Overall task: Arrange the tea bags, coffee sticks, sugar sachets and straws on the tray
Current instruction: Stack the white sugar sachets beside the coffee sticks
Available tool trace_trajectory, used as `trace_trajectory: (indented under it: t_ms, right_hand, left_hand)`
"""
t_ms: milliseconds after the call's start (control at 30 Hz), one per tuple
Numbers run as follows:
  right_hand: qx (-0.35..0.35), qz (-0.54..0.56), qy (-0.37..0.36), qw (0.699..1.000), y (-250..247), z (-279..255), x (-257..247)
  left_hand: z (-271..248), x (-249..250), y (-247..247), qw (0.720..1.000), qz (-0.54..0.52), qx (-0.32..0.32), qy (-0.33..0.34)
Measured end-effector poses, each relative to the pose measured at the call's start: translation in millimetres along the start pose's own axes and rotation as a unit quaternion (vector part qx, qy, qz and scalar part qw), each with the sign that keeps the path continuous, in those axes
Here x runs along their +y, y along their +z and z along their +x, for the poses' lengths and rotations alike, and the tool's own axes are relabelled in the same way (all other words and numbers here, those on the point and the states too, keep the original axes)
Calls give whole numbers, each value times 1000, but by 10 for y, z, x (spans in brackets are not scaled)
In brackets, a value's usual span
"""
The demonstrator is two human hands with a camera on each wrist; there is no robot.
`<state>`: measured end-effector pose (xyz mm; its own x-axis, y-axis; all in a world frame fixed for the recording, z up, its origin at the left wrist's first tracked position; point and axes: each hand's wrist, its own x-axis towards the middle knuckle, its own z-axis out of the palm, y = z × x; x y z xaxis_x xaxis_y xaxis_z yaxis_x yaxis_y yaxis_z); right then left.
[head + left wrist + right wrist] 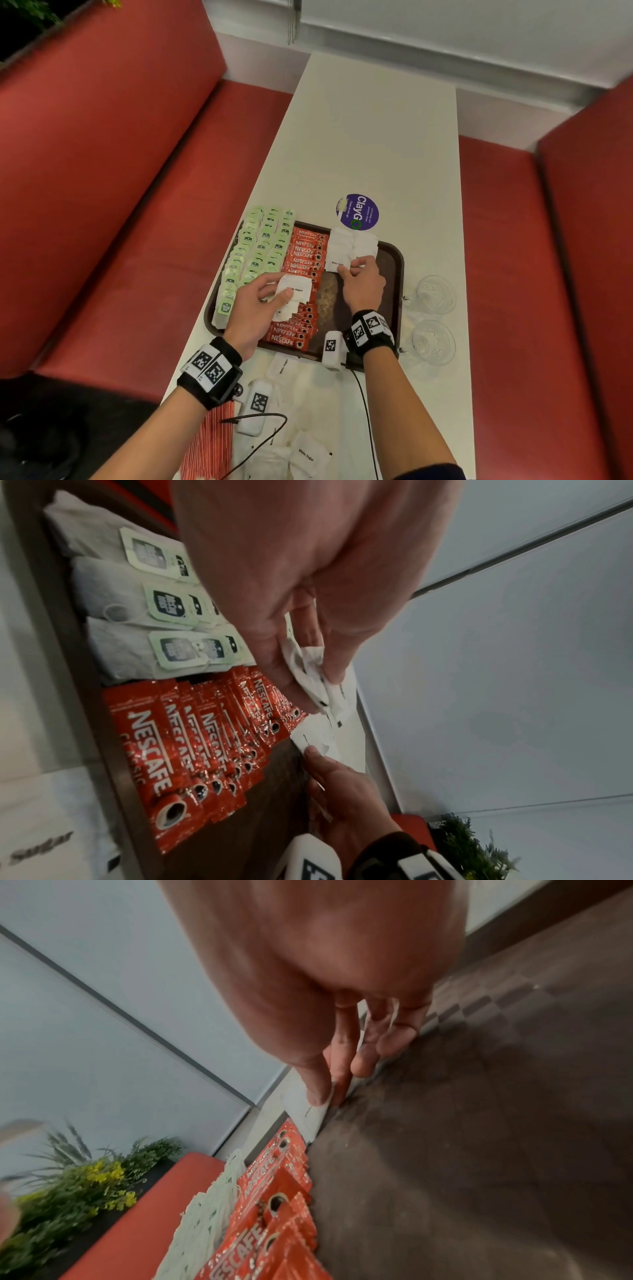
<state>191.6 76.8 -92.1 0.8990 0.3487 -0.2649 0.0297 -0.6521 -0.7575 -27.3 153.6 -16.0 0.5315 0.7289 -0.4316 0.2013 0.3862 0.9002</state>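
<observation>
A brown tray [394, 270] holds rows of green-tagged tea bags [253, 257], a column of red coffee sticks [305, 253] and white sugar sachets [352, 245] at its far end. My left hand [270, 294] grips a small bunch of sugar sachets [294, 291] above the coffee sticks; the bunch [315, 674] is crumpled between thumb and fingers. My right hand [356, 274] pinches the near edge of a sugar sachet [337, 262] lying on the tray beside the coffee sticks [274, 1191]. Red-striped straws [209, 442] lie on the table at the near left.
More loose sugar sachets [305, 459] lie on the white table [376, 137] near me, among cables. Two glass cups [435, 315] stand right of the tray. A purple round sticker [358, 212] sits beyond it. Red benches [137, 205] flank the table.
</observation>
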Motion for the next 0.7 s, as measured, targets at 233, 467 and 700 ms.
trace_trajectory:
  t_ms: [233, 467, 700]
  right_hand:
    - [17, -55, -48, 997, 16, 15, -1]
    - [6, 42, -63, 997, -153, -206, -189]
    - [-247, 201, -40, 947, -434, -745, -241]
  left_hand:
    - [22, -3, -2, 1000, -3, 0, 2]
    - [35, 39, 59, 1000, -18, 3, 15]
    - [50, 26, 187, 999, -13, 24, 30]
